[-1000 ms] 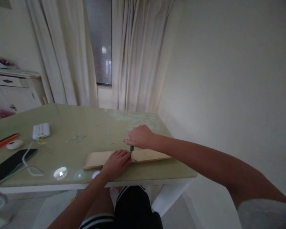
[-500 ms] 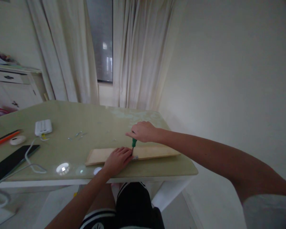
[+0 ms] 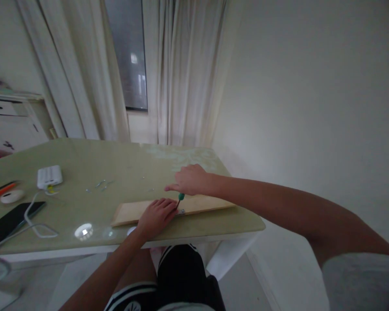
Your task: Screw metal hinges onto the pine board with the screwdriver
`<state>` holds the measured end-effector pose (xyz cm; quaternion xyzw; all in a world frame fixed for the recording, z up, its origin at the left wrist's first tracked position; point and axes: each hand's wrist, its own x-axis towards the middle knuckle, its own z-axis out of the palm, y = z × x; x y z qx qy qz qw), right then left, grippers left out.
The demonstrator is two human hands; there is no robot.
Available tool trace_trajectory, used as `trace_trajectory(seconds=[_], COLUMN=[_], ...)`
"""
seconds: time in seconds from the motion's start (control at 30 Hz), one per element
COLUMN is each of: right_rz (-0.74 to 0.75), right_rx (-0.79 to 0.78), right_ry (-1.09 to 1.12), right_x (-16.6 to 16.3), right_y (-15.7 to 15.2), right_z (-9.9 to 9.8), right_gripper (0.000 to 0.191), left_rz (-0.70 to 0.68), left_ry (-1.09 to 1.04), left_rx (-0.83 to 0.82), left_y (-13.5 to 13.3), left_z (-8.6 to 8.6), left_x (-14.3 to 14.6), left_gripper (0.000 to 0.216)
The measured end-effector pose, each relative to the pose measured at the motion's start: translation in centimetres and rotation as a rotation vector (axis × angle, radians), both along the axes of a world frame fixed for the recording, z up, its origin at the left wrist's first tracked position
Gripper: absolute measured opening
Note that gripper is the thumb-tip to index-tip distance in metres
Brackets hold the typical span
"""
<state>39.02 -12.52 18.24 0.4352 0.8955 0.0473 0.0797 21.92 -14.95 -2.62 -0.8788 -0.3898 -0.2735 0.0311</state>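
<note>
Right hand (image 3: 192, 179): fingers clenched round the top of a green-handled screwdriver (image 3: 181, 197), gripped from above, which appears to keep force directed down the shank; thumb side pointing left. Left hand (image 3: 157, 218): laid over a pale wooden board (image 3: 129, 212), fingers close beside the shank, presumably to steady the wood and guide the tip; whether they also pinch something small cannot be told. Metal piece (image 3: 182, 212), small: at the board's near edge, just right of the shank. Board: lying lengthwise near the front edge of the green surface (image 3: 116, 164), likely for easy reach and firm backing. Loose metal hardware (image 3: 100, 183): beyond the board to the left, within reach and apart from the work. Further left, outside the working area: white box (image 3: 49, 176) with cable, round white case (image 3: 12, 196), orange pencil-like item (image 3: 1, 192), dark phone (image 3: 13, 222).
</note>
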Motion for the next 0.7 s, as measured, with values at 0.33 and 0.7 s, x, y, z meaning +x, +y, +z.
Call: trace_trajectory(seconds=[0.33,0.7], right_rz=[0.177,0.267], right_rx=[0.02,0.145], right_ry=[-0.074,-0.023], right_x=[-0.5,-0.7], right_y=[1.3,0.7], right_z=[0.9,-0.1], right_gripper=[0.054,0.053], left_rz=[0.02,0.029], left_ry=[0.048,0.068], left_rx=[0.015,0.004], left_y=[0.1,0.3], left_z=[-0.3,-0.5], left_x=[-0.2,-0.3], left_gripper=[0.02,0.023])
